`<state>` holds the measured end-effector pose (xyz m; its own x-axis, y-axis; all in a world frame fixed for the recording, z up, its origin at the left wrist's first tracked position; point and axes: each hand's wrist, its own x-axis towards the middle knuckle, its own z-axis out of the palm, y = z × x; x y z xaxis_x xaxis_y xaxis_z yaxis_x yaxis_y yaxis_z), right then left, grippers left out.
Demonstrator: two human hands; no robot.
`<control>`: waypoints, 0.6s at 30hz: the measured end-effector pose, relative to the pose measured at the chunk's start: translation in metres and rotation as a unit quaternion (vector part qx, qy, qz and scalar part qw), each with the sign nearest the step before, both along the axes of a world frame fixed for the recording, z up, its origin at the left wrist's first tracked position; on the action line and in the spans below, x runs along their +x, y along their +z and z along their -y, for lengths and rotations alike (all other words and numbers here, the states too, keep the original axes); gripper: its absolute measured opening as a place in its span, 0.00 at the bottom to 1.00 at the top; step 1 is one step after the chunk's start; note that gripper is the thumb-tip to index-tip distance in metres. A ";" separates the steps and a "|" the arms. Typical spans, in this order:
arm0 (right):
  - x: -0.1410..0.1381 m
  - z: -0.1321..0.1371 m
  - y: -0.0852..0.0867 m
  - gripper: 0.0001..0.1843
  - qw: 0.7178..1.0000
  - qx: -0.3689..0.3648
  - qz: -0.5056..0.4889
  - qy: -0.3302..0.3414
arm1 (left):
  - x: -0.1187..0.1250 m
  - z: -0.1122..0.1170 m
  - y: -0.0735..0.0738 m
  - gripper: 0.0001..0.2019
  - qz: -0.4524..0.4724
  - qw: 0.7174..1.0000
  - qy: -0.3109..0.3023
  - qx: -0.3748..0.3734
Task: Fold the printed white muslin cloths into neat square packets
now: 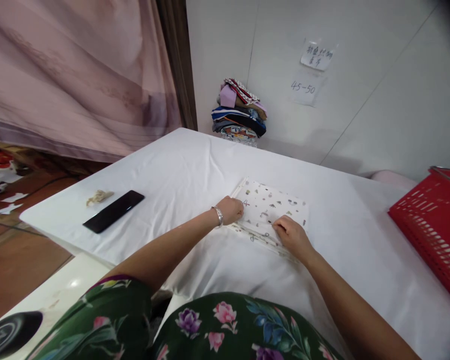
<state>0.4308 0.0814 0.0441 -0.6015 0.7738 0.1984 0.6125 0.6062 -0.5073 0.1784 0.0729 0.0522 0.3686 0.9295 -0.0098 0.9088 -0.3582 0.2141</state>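
A white cloth (272,197) with small printed figures lies folded into a flat rectangle on the white-covered table, straight in front of me. My left hand (230,210), with a silver bracelet at the wrist, is closed on its left edge. Over the near right part of the fold, my right hand (290,234) pinches the cloth with thumb and forefinger. Several layers show along the near edge between the two hands. The fingertips of my left hand are partly hidden.
On the left of the white tablecloth (165,175) lie a black phone-like slab (114,211) and a crumpled beige bit (98,197). A pile of folded fabrics (240,110) stands beyond the far edge. A red plastic basket (431,220) stands at the right.
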 end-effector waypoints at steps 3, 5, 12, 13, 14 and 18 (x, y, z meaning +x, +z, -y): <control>0.000 -0.002 0.000 0.10 1.000 -0.012 0.016 0.005 | 0.002 -0.002 -0.001 0.07 -0.024 1.000 -0.005 0.013; 0.000 -0.004 -0.001 0.09 0.999 -0.028 0.026 0.007 | 0.002 -0.003 -0.003 0.07 -0.032 0.999 0.003 0.031; -0.003 -0.012 -0.009 0.09 0.996 0.003 0.086 0.008 | 0.002 -0.007 -0.010 0.08 -0.031 0.993 0.022 0.109; -0.004 -0.011 -0.010 0.09 0.995 0.010 0.097 0.009 | 0.002 -0.006 -0.011 0.08 -0.029 0.994 0.025 0.105; -0.005 -0.011 -0.011 0.09 0.994 0.017 0.106 0.008 | 0.001 -0.006 -0.013 0.08 -0.026 0.994 0.027 0.100; -0.008 -0.008 -0.007 0.10 0.990 0.041 0.132 -0.001 | 0.000 -0.005 -0.015 0.07 -0.013 0.995 0.030 0.095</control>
<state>0.4232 0.0899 0.0366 -0.6394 0.7628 0.0963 0.7187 0.6375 -0.2776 0.1781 0.0776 0.0370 0.3150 0.9354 0.1604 0.9338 -0.3357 0.1238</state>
